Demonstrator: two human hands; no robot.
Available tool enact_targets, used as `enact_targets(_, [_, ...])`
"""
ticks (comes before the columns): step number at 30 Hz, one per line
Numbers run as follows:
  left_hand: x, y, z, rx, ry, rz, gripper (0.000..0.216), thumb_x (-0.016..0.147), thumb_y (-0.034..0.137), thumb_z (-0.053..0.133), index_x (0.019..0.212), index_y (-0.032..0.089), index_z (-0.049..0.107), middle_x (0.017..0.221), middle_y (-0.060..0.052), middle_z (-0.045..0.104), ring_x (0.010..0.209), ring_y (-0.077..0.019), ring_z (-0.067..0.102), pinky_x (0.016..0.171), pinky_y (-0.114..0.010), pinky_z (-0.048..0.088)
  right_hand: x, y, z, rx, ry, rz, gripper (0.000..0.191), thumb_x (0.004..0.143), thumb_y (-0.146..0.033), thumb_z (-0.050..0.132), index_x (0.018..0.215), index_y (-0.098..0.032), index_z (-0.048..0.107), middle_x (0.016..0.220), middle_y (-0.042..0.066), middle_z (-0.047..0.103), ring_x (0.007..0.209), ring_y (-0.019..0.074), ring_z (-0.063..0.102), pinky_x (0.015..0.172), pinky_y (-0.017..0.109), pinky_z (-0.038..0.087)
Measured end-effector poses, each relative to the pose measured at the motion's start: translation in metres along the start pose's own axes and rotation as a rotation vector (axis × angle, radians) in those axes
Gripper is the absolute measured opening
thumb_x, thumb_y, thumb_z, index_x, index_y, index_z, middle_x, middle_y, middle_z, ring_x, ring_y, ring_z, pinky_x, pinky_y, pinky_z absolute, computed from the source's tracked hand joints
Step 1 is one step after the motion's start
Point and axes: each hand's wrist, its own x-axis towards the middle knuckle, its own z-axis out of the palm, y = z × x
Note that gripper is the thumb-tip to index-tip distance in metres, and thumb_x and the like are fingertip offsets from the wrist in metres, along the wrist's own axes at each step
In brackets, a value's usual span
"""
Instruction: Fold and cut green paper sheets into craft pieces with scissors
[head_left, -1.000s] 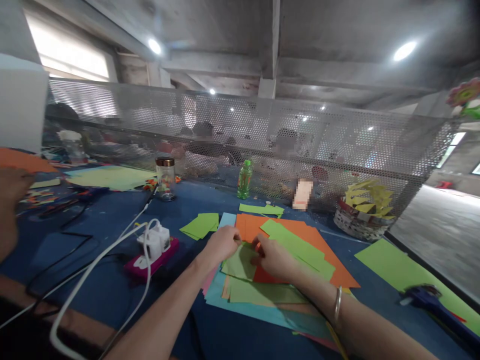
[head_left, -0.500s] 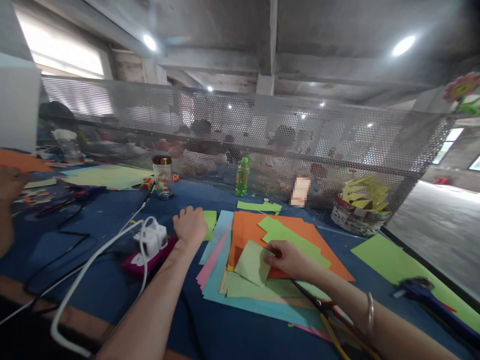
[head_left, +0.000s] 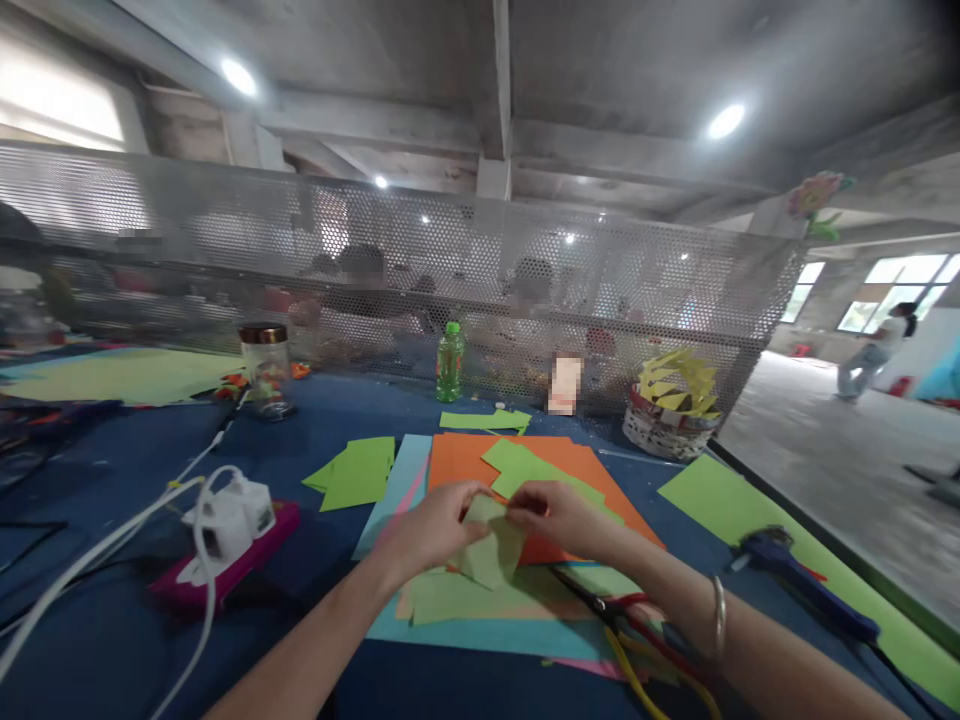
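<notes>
A small pale green piece of paper (head_left: 491, 555) is between my hands, above a stack of coloured sheets. My left hand (head_left: 442, 520) pinches its upper left edge. My right hand (head_left: 559, 515), below a silver bangle, pinches the upper right corner. Beneath lie orange paper (head_left: 600, 480), a bright green paper strip (head_left: 551, 475) and light blue paper (head_left: 435, 632). Scissors (head_left: 600, 605) with red and yellow about the handles lie under my right forearm, partly hidden by it.
Left of the stack lie green paper pieces (head_left: 360, 475) and a purple power strip (head_left: 247, 555) with white plugs and cables. Behind stand a glass jar (head_left: 268, 375) and a green bottle (head_left: 450, 365). A basket (head_left: 667, 425) and a blue glue gun (head_left: 810, 590) are at right.
My left hand has come from the green pieces at left to the pale green paper, which is now held in both hands. The view has turned right; a distant person has appeared.
</notes>
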Motion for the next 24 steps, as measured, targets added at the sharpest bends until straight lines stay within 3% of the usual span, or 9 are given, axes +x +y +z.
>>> enact_targets(3, [0.001, -0.006, 0.0, -0.009, 0.041, -0.051, 0.04, 0.077, 0.028, 0.055, 0.116, 0.022, 0.06, 0.101, -0.006, 0.072, 0.088, -0.0241, 0.066, 0.07, -0.029, 0.048, 0.021, 0.014, -0.008, -0.098, 0.058, 0.095, 0.029, 0.097, -0.036, 0.044, 0.093, -0.017, 0.065, 0.085, 0.003, 0.067, 0.079, 0.0169, 0.062, 0.069, 0.028, 0.046])
enact_targets(8, [0.003, -0.013, 0.0, 0.087, 0.111, -0.047, 0.041, 0.072, 0.025, 0.056, 0.113, 0.023, 0.061, 0.112, -0.006, 0.068, 0.097, -0.025, 0.063, 0.075, -0.029, 0.045, 0.051, 0.039, -0.009, -0.228, 0.041, 0.255, 0.029, 0.093, -0.034, 0.057, 0.114, -0.016, 0.059, 0.115, 0.008, 0.061, 0.097, 0.0215, 0.062, 0.083, 0.042, 0.052])
enact_targets(14, [0.0, -0.004, 0.0, 0.153, 0.095, -0.045, 0.04, 0.071, 0.022, 0.053, 0.111, 0.024, 0.061, 0.105, -0.005, 0.07, 0.091, -0.0236, 0.064, 0.07, -0.028, 0.042, 0.065, 0.044, 0.003, -0.18, -0.045, 0.275, 0.029, 0.093, -0.032, 0.058, 0.117, -0.016, 0.058, 0.117, 0.008, 0.06, 0.098, 0.022, 0.062, 0.083, 0.042, 0.053])
enact_targets(19, [0.003, -0.01, 0.001, 0.154, 0.094, -0.047, 0.043, 0.071, 0.025, 0.055, 0.113, 0.023, 0.06, 0.108, -0.006, 0.069, 0.094, -0.0242, 0.064, 0.071, -0.029, 0.043, 0.058, 0.054, 0.0, -0.078, 0.016, 0.275, 0.03, 0.093, -0.031, 0.057, 0.119, -0.016, 0.057, 0.118, 0.008, 0.06, 0.098, 0.0219, 0.062, 0.082, 0.042, 0.054])
enact_targets(24, [0.006, -0.014, 0.002, 0.142, 0.074, -0.044, 0.044, 0.073, 0.026, 0.053, 0.117, 0.022, 0.058, 0.114, -0.008, 0.068, 0.099, -0.0251, 0.064, 0.076, -0.03, 0.045, 0.018, 0.096, -0.039, -0.068, 0.07, 0.342, 0.031, 0.093, -0.031, 0.057, 0.12, -0.016, 0.056, 0.117, 0.008, 0.06, 0.096, 0.0214, 0.063, 0.081, 0.041, 0.054])
